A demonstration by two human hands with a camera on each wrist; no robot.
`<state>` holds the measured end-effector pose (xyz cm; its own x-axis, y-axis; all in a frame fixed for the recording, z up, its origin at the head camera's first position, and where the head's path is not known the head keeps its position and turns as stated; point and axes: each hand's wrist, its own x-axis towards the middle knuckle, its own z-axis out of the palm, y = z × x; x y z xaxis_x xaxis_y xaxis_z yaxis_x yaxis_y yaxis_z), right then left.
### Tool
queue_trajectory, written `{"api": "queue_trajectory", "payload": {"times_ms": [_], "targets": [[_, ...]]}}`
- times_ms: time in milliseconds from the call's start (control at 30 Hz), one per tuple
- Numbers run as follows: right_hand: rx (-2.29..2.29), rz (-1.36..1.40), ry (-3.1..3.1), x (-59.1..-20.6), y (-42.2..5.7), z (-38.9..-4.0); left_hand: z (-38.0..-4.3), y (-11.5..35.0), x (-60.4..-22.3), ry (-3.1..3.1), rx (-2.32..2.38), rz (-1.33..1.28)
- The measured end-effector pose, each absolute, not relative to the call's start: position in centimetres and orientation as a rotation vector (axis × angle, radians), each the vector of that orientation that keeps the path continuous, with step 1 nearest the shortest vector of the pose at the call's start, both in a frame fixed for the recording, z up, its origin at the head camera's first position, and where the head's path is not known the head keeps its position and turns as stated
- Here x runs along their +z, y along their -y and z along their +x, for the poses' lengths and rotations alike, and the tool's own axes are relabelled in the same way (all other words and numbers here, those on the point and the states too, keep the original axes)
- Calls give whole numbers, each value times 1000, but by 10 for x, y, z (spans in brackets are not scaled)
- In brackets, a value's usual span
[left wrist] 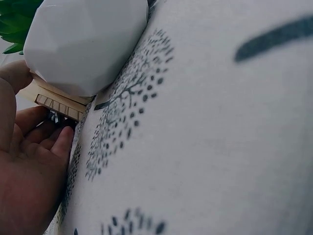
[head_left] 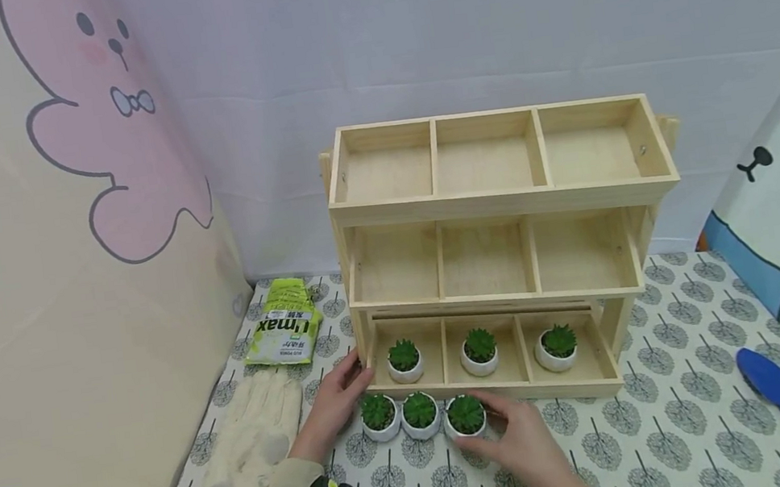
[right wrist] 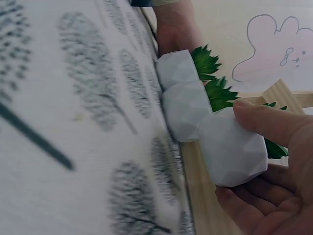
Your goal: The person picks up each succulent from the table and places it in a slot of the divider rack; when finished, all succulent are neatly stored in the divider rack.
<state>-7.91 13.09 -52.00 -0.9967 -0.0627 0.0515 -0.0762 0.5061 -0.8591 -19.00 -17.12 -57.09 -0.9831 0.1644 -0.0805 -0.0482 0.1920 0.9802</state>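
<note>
My right hand (head_left: 523, 438) holds a small potted succulent (head_left: 465, 415), a green plant in a white faceted pot. In the right wrist view the thumb lies on one side of this pot (right wrist: 232, 149) and the fingers on the other. Two similar potted succulents (head_left: 420, 414) stand to its left in a row before the wooden shelf (head_left: 502, 202). At the shelf's lower left end, my left hand (head_left: 336, 400) grips the bottom tier. The left wrist view has the thumb and fingers on either side of the wood (left wrist: 61, 100), partly hidden by a pot (left wrist: 88, 46).
Three potted succulents (head_left: 479, 350) sit one per compartment in the bottom tier; the upper two tiers hold nothing. Left lie a green-white bag (head_left: 283, 326) and pale gloves (head_left: 253, 439). A blue trowel (head_left: 772, 383) lies right, on the tree-print cloth (head_left: 605, 448).
</note>
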Motion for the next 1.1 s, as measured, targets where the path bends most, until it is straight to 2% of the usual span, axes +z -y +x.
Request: {"api": "queue_trajectory", "payload": {"times_ms": [533,800,1100], "targets": [[1852,350,2510,-433,-126,-103,-188,171,-565,-2294,1884,92],[1654,547,2479,-388,-116,-128,-188,172,-568,-2309,1870,86],[1612,607,2455,-362,-102,-168,-189,171,-568,-2305,1876,95]]}}
